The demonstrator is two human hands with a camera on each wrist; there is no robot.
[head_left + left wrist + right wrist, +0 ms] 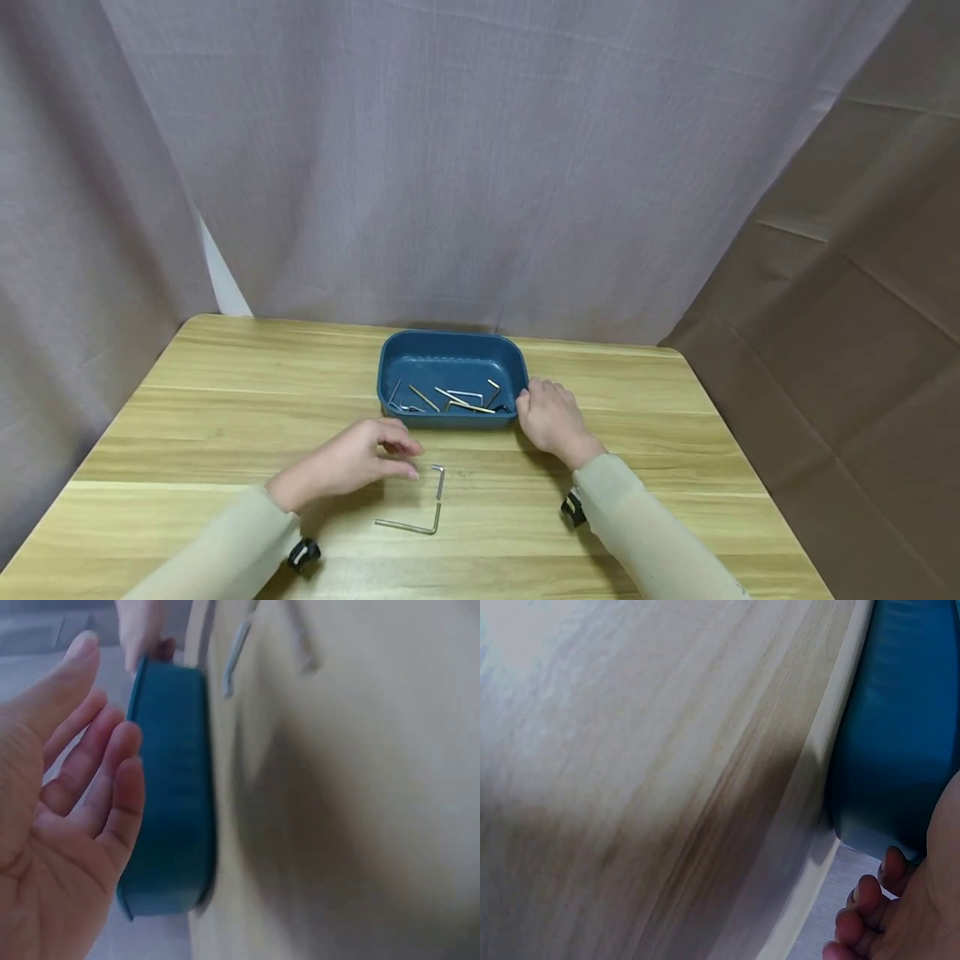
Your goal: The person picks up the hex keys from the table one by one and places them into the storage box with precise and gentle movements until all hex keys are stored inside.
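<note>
Keys (442, 400) lie loose in the blue tray (450, 354), so the right hand (551, 419) grips its corner, seemingly to steady it. The left hand (352, 458) hovers empty, fingers relaxed, beside a big key (420, 504) on the table (225, 392).

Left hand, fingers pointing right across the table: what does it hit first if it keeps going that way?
Likely the upright leg of the large silver L-shaped hex key, lying just beyond the left hand and its fingertips. The hand may hover above the wooden table, so it could pass over; depth is unclear.
</note>
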